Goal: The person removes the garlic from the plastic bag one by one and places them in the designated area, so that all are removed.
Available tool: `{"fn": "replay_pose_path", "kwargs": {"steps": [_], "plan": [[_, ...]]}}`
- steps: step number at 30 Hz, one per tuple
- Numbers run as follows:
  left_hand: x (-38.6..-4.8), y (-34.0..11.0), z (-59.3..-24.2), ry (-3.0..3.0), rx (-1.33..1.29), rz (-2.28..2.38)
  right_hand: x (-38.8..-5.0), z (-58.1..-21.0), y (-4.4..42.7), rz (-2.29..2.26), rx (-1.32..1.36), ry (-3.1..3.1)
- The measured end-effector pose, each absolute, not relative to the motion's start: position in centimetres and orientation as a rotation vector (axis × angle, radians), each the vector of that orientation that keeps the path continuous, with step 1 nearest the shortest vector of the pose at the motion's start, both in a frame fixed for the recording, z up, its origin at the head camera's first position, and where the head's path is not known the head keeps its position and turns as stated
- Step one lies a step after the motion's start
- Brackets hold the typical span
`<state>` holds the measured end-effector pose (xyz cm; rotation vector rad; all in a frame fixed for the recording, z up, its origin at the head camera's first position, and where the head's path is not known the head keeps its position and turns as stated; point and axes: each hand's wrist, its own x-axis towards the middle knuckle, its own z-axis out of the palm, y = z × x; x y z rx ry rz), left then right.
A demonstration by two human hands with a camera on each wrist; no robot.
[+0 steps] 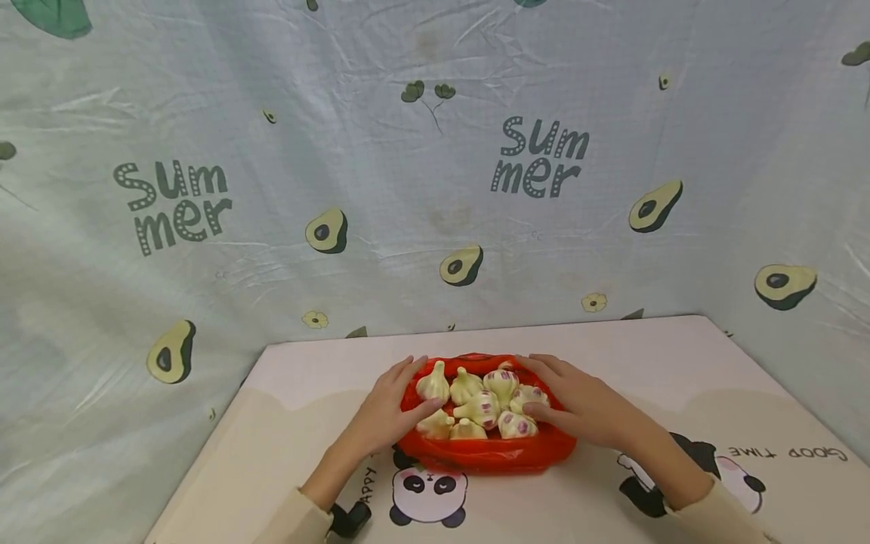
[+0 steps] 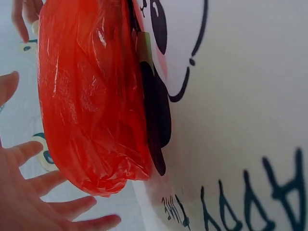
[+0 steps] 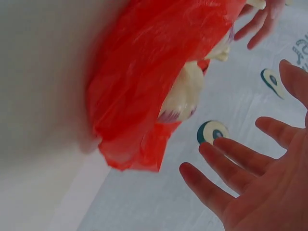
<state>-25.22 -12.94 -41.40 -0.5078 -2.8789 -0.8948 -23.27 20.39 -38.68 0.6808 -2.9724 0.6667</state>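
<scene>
A red plastic bag (image 1: 489, 455) lies open on the table, its rim spread around several garlic bulbs (image 1: 481, 409). At the bag's left side is the left hand (image 1: 386, 406), fingers spread and thumb over the rim. The right hand (image 1: 586, 400) lies along the right side, its thumb over a bulb. In the left wrist view the left hand (image 2: 38, 192) has spread fingers beside the bag (image 2: 91, 96). The right wrist view has the right hand (image 3: 260, 168) with fingers extended near the bag (image 3: 139, 86) and a bulb (image 3: 183, 94). Neither hand is curled round anything.
The pale table (image 1: 272, 446) carries printed pandas (image 1: 428, 495) and lettering. Behind it and at both sides hangs a light cloth (image 1: 381, 181) with avocado prints and "summer" lettering. The table's back edge runs beyond the bag.
</scene>
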Motion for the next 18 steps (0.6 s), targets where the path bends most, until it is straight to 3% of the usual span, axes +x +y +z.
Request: {"fn": "replay_pose_path", "kwargs": {"steps": [18], "plan": [[-25.7,-14.3,-42.8,-2.869,-0.555,-1.173,-24.1,-38.5,16.2,0.794,0.799,-2.927]]}}
